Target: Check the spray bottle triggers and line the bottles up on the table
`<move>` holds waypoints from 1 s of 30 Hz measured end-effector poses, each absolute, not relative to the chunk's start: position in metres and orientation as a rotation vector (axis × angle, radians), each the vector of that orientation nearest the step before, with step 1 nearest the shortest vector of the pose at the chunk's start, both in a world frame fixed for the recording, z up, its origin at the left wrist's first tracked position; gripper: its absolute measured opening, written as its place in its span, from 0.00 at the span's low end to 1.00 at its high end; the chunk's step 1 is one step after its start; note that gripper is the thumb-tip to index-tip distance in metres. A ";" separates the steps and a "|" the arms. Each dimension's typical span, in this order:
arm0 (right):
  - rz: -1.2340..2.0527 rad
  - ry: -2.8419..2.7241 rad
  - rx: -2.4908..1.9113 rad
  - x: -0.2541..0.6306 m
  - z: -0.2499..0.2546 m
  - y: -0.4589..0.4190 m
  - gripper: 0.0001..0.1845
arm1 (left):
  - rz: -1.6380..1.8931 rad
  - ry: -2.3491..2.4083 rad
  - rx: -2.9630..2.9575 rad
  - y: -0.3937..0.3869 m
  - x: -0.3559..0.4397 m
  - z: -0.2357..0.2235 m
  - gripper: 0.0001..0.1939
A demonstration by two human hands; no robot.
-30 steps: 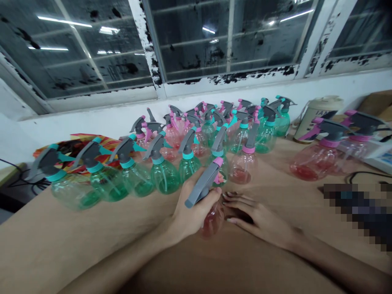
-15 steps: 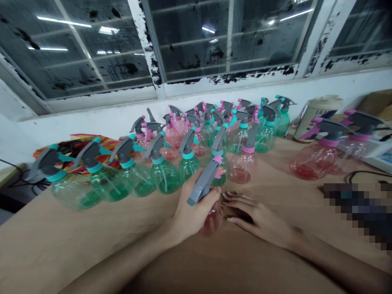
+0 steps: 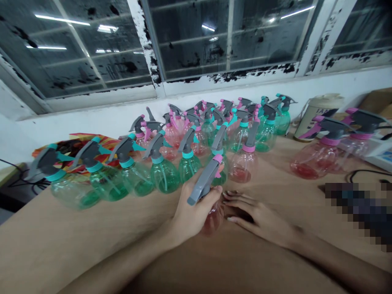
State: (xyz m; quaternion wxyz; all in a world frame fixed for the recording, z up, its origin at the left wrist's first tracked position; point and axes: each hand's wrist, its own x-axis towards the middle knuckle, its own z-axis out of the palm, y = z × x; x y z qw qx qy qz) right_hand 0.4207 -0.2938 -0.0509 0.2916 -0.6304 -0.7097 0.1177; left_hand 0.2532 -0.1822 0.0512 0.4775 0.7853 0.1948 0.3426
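My left hand (image 3: 192, 208) is wrapped round the neck of a pink spray bottle (image 3: 212, 222) with a grey and pink trigger head, upright on the table in front of me. Just right of that bottle, my right hand (image 3: 260, 216) rests on the tabletop with its fingers stretched out, the fingertips close to the bottle's side; whether they touch it I cannot tell. Beyond my hands stands a row of green spray bottles (image 3: 165, 175) with turquoise collars. A pink-collared spray bottle (image 3: 243, 167) ends the row on the right.
More pink and green bottles crowd behind the row, below the window wall. Two pink spray bottles (image 3: 315, 159) stand at the right, near a beige canister (image 3: 317, 116) and a black cable (image 3: 364, 171). A colourful bag (image 3: 88, 143) lies at the back left of the wooden table (image 3: 92, 241).
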 end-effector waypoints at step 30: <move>0.312 -1.888 -1.692 0.421 -0.050 -0.294 0.23 | 0.806 0.484 1.923 -0.176 0.251 0.050 0.08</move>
